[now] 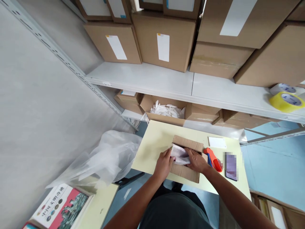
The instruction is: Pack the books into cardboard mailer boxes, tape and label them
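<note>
A small open cardboard box (187, 143) sits on a pale yellow table (157, 140) in front of me. My left hand (164, 163) and my right hand (196, 160) both press on a white plastic-wrapped item (179, 155) lying in the box, one hand at each side. The fingers of both hands curl over the wrapped item. The box's near flap (184, 173) lies folded out toward me.
A red tape dispenser (213, 159), a phone (231, 166) and a white card (216, 142) lie right of the box. Shelves hold cardboard boxes (164, 38) and tape rolls (286, 101). An open box of white packets (166, 111) stands behind the table. A plastic bag (107, 159) lies left.
</note>
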`<state>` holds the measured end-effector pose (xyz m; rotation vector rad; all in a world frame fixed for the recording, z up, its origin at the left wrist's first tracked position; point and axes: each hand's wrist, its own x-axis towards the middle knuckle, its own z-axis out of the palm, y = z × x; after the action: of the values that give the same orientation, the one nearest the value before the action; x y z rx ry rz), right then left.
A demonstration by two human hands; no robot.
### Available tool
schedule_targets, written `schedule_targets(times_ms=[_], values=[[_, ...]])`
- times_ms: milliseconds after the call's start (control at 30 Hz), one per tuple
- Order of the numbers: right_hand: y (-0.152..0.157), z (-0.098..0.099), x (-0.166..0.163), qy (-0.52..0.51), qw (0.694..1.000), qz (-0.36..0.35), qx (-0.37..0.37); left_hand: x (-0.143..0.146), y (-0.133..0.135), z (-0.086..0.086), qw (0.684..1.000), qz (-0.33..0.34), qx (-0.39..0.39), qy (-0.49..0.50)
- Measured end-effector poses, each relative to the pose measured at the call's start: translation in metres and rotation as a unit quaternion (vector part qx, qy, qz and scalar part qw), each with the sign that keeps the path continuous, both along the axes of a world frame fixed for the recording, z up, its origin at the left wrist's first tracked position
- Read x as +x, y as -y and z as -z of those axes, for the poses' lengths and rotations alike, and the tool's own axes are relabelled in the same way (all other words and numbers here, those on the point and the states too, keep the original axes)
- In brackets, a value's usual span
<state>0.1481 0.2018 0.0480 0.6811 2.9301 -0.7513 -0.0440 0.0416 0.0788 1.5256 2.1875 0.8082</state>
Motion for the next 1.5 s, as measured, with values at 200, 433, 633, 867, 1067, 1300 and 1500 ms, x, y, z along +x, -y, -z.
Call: schedule_targets(times_ms=[200, 433, 633, 867, 1067, 1300, 1500], values=[[-0.006, -0.002, -0.001, -0.008, 0.999, -0.041, 0.003, 0.005, 0.005, 0.002, 1.0, 0.017, 0.003, 0.011], [-0.007, -0.01, -0.001, -0.004, 0.999, -0.039, -0.034, -0.013, 0.018, 0.0, 0.994, 0.008, -0.032, 0.107], [-0.008, -0.025, -0.007, 0.056, 0.997, -0.027, -0.043, -0.021, -0.013, -0.006, 0.99, 0.123, -0.054, 0.046], [0.007, -0.04, -0.003, -0.011, 0.999, -0.031, -0.021, -0.023, -0.033, -0.004, 0.982, 0.174, -0.016, -0.072], [0.041, -0.021, -0.025, -0.065, 0.995, 0.056, 0.048, -0.005, -0.022, 0.008, 0.983, 0.153, 0.011, -0.099], [0.041, -0.017, -0.034, -0.062, 0.994, 0.053, 0.078, -0.014, -0.021, -0.007, 0.992, 0.103, -0.052, 0.052], [0.035, -0.027, -0.031, -0.052, 0.996, 0.017, 0.073, -0.071, -0.042, -0.023, 0.97, 0.215, -0.106, 0.043]])
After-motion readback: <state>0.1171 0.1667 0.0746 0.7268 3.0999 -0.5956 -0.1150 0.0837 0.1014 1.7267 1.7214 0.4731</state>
